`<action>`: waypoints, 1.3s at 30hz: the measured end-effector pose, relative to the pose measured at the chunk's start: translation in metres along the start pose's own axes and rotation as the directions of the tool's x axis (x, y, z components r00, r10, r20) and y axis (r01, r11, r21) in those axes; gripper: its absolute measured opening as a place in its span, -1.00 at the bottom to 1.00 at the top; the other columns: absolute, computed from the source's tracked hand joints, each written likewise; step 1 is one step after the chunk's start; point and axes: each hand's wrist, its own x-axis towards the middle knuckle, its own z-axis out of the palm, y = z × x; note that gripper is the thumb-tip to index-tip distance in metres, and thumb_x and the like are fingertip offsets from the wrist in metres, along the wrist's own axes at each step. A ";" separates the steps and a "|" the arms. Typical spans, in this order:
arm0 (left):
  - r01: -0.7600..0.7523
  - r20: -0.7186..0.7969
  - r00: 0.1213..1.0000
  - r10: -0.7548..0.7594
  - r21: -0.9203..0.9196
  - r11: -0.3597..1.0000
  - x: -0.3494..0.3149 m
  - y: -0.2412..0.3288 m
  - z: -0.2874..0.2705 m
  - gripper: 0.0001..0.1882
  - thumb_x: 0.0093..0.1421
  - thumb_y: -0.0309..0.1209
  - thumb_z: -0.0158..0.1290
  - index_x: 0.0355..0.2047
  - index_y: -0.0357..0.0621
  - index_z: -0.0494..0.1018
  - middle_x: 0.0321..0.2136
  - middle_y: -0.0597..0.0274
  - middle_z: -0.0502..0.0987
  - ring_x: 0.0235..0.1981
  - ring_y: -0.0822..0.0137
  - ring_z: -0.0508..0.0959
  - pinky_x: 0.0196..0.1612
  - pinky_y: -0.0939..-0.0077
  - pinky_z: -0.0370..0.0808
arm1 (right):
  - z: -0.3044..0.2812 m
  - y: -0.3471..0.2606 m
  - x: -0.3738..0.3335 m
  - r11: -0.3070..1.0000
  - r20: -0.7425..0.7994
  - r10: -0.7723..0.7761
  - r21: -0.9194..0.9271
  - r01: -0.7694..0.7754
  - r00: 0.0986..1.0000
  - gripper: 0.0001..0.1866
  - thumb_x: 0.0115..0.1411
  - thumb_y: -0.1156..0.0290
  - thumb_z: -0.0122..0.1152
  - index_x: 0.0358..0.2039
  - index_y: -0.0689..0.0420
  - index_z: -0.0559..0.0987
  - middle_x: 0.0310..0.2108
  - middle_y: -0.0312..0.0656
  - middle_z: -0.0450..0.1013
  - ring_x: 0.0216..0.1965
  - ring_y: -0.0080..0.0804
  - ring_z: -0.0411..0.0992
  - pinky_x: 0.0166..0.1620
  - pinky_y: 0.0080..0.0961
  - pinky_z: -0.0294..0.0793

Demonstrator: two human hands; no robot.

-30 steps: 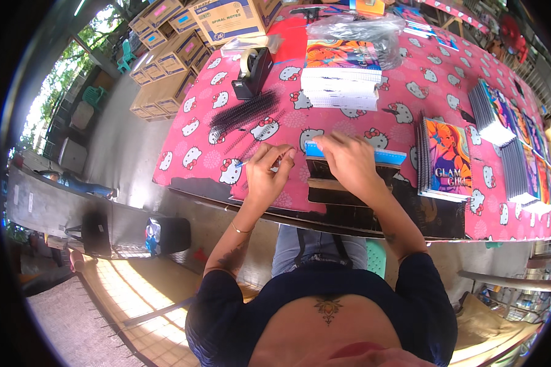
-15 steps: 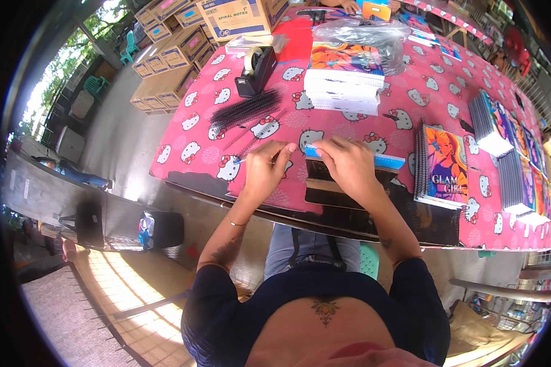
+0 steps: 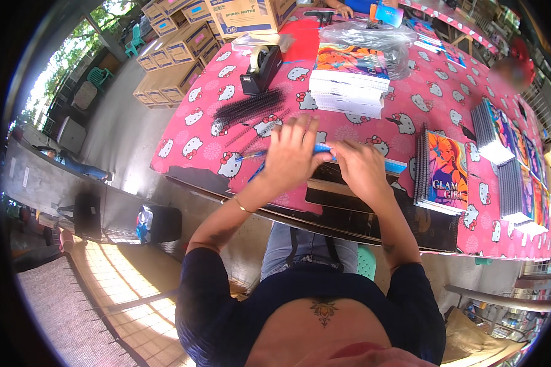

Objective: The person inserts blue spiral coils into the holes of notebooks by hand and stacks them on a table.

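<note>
My left hand (image 3: pixel 294 150) lies with its fingers stretched out, palm down, over the near part of the table. From under it poke slim blue pieces (image 3: pixel 246 156), perhaps the handles of a tool; the rest is hidden. My right hand (image 3: pixel 358 166) is closed, thumb and fingers bent, on the edge of a blue-covered notebook (image 3: pixel 395 166) seen nearly edge-on. Both hands almost meet at the notebook's left end. Beyond my left hand lie a bundle of black spiral binding coils (image 3: pixel 249 107) and a few loose ones.
A black tape dispenser (image 3: pixel 262 70) stands past the coils. Stacked unbound notebooks (image 3: pixel 349 82) are ahead, beside clear plastic (image 3: pixel 373 35). Spiral-bound notebooks (image 3: pixel 444 171) sit to the right, with more stacks (image 3: pixel 514 183) beyond. Cartons (image 3: pixel 171 79) are piled at far left. Another person's hand (image 3: pixel 345 11) shows opposite.
My left hand has moved right and forward, its pinched fingers now spread flat near my right hand. My right hand has shifted slightly right and nearer me. Across the table, the other person's notebook has moved.
</note>
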 end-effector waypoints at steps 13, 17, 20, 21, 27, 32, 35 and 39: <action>-0.071 0.014 0.997 0.070 0.105 0.992 -0.066 0.021 0.042 -0.05 0.19 0.16 0.07 0.41 -0.21 0.12 0.43 -0.03 0.14 0.46 0.04 0.11 0.35 -0.26 0.10 | -0.024 0.017 -0.018 0.994 0.087 -0.009 -0.104 0.018 0.996 -0.73 0.27 0.38 0.19 -0.02 0.05 0.60 -0.28 -0.09 0.59 -0.28 -0.01 0.55 -0.21 -0.13 0.49; -0.045 -0.090 0.994 0.056 0.116 0.992 -0.025 0.009 0.028 0.06 0.07 0.19 0.17 0.41 -0.20 0.10 0.43 -0.05 0.12 0.47 0.07 0.10 0.37 -0.25 0.06 | -0.027 0.015 -0.013 0.996 0.138 0.015 -0.088 -0.003 0.990 -0.76 0.29 0.40 0.17 -0.04 0.06 0.61 -0.31 -0.08 0.58 -0.30 -0.01 0.55 -0.21 -0.11 0.46; -0.117 0.079 0.991 0.113 0.061 0.991 -0.046 0.024 0.036 0.07 0.09 0.18 0.18 0.42 -0.24 0.06 0.45 -0.05 0.08 0.47 0.07 0.09 0.38 -0.24 0.04 | -0.029 0.017 -0.020 0.997 0.117 0.004 -0.081 0.005 0.993 -0.76 0.29 0.40 0.17 -0.04 0.06 0.61 -0.28 -0.08 0.60 -0.28 -0.01 0.56 -0.18 -0.13 0.46; -0.131 0.064 0.990 0.128 0.040 0.991 -0.047 0.025 0.036 0.06 0.10 0.17 0.17 0.42 -0.24 0.06 0.45 -0.05 0.08 0.47 0.06 0.09 0.39 -0.22 0.04 | -0.028 0.019 -0.019 0.997 0.100 -0.001 -0.070 0.008 0.995 -0.76 0.29 0.40 0.17 -0.04 0.06 0.62 -0.27 -0.08 0.60 -0.27 -0.02 0.56 -0.18 -0.14 0.45; -0.207 0.108 0.974 0.201 0.045 0.977 -0.035 0.029 0.029 -0.04 0.20 0.14 0.11 0.37 -0.31 0.12 0.40 -0.08 0.16 0.45 0.04 0.13 0.38 -0.11 0.10 | -0.035 0.024 -0.024 0.999 0.126 -0.006 -0.038 0.011 0.992 -0.74 0.30 0.38 0.16 -0.01 0.06 0.62 -0.21 -0.07 0.62 -0.25 -0.02 0.57 -0.17 -0.14 0.45; -0.153 -0.030 0.987 0.157 0.103 0.983 0.000 0.028 0.022 0.10 0.11 0.20 0.18 0.42 -0.27 0.02 0.42 -0.10 0.10 0.46 0.05 0.11 0.40 -0.13 0.06 | -0.038 0.018 -0.016 0.999 0.192 0.006 -0.051 0.004 0.981 -0.71 0.31 0.36 0.15 0.03 0.04 0.60 -0.22 -0.01 0.61 -0.27 0.02 0.56 -0.18 -0.12 0.43; -0.261 0.115 0.959 0.259 -0.005 0.965 -0.025 0.033 0.034 0.04 0.16 0.17 0.14 0.42 -0.27 0.03 0.42 -0.11 0.10 0.45 0.01 0.12 0.39 -0.15 0.07 | -0.038 0.017 -0.020 0.999 0.129 0.035 -0.031 -0.032 0.991 -0.66 0.31 0.34 0.15 0.09 0.01 0.56 -0.24 0.02 0.60 -0.30 0.07 0.55 -0.18 -0.07 0.41; -0.181 0.012 0.983 0.181 0.018 0.983 0.006 0.037 0.023 0.07 0.11 0.19 0.19 0.40 -0.27 0.05 0.44 -0.12 0.07 0.47 -0.02 0.08 0.40 -0.17 0.02 | -0.042 0.019 -0.030 0.992 0.178 0.118 -0.067 -0.107 0.977 -0.54 0.31 0.28 0.18 0.20 0.06 0.46 -0.15 0.00 0.60 -0.17 0.07 0.53 -0.08 -0.06 0.39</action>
